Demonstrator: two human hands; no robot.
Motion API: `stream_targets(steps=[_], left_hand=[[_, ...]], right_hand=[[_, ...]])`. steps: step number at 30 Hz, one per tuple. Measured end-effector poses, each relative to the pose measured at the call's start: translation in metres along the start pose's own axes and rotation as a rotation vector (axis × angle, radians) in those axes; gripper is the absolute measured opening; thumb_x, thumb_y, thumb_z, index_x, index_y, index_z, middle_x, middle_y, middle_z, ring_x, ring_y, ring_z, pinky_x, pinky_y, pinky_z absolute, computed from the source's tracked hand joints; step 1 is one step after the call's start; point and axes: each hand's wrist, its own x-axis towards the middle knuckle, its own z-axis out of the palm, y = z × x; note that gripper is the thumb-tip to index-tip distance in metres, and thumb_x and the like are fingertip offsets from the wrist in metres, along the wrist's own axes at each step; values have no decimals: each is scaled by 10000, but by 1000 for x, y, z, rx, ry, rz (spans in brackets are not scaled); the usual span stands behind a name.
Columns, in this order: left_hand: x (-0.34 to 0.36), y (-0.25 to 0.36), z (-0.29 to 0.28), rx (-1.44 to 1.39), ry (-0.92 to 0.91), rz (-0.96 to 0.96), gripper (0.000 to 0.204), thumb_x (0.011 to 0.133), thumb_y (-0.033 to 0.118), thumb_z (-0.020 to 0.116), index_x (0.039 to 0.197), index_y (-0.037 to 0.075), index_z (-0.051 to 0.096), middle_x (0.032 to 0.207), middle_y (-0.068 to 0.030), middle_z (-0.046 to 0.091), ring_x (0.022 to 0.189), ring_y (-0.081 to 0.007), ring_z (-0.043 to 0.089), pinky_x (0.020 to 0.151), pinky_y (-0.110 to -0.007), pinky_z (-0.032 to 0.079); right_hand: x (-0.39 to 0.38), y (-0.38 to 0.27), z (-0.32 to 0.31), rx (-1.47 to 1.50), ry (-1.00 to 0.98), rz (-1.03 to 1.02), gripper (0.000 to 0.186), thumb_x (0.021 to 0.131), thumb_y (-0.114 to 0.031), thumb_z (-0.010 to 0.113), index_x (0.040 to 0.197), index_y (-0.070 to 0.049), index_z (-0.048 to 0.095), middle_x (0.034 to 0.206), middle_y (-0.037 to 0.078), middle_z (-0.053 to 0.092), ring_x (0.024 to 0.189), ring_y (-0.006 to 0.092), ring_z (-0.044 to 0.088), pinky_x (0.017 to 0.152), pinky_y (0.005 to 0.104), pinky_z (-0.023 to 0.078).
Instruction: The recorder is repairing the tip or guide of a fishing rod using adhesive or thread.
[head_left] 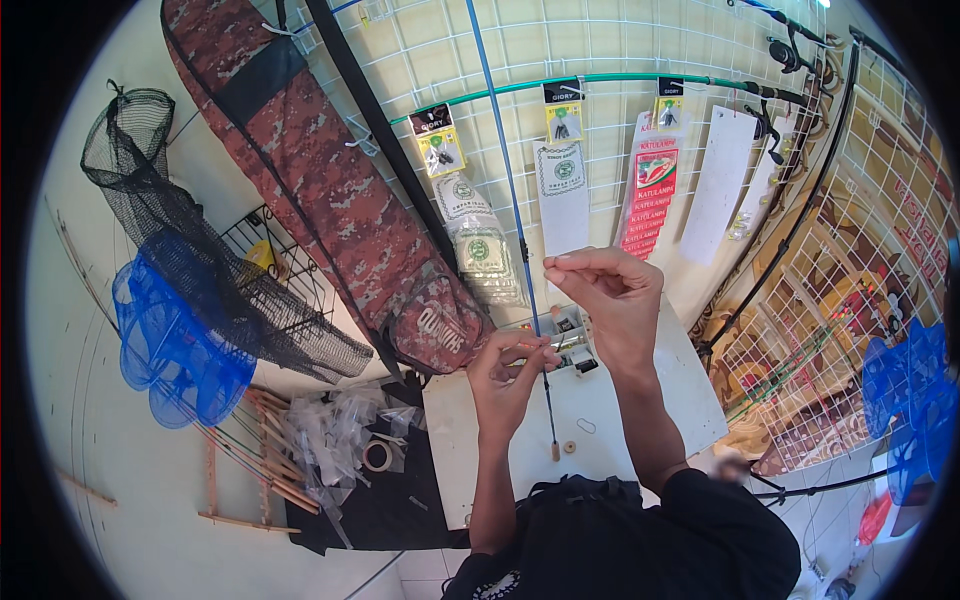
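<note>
My left hand (pixel 505 380) is closed in a pinch over the white table, its fingertips beside a slender blue fishing rod (pixel 512 190). Whatever those fingers hold is too small to name. Higher up and to the right, my right hand (pixel 615 300) has thumb and forefinger pressed together; any thin thing between them cannot be made out. The rod slants down past my left fingertips to a cork-coloured butt (pixel 555 452) over the tabletop. Behind both hands sits a compartment box (pixel 575 345) with small tackle, partly hidden.
On the white table (pixel 600 455) lie a small tan ring (pixel 569 447) and a wire loop (pixel 586 426). A camouflage rod bag (pixel 320 190) leans at left, above plastic bags and a tape roll (pixel 378 456) on black cloth. A wire grid (pixel 620 40) behind carries packets and a green rod (pixel 600 77).
</note>
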Motion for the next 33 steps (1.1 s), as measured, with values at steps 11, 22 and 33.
stream_targets(steps=[11,22,33], left_hand=[[-2,-1,0,-48,0,-25,158,858,-103,600,995,-43,548,967,-145,638,819,-187,683,696,-277,585],[0,1,2,-26,4,14,164,863,-100,595,1007,-43,544,973,-142,638,828,-188,684,696,-270,584],[-1,-1,-4,-20,3,-1,137,864,-96,598,973,-29,551,976,-141,636,822,-190,685,683,-274,584]], right_hand=[[7,-7,-1,121,5,156,182,775,85,702,933,5,658,894,118,699,848,132,669,800,259,532],[0,3,10,-289,55,-144,133,825,22,687,956,40,670,922,72,660,781,83,570,740,232,462],[1,3,6,148,-23,180,189,801,26,714,960,4,613,892,68,675,794,110,656,667,209,527]])
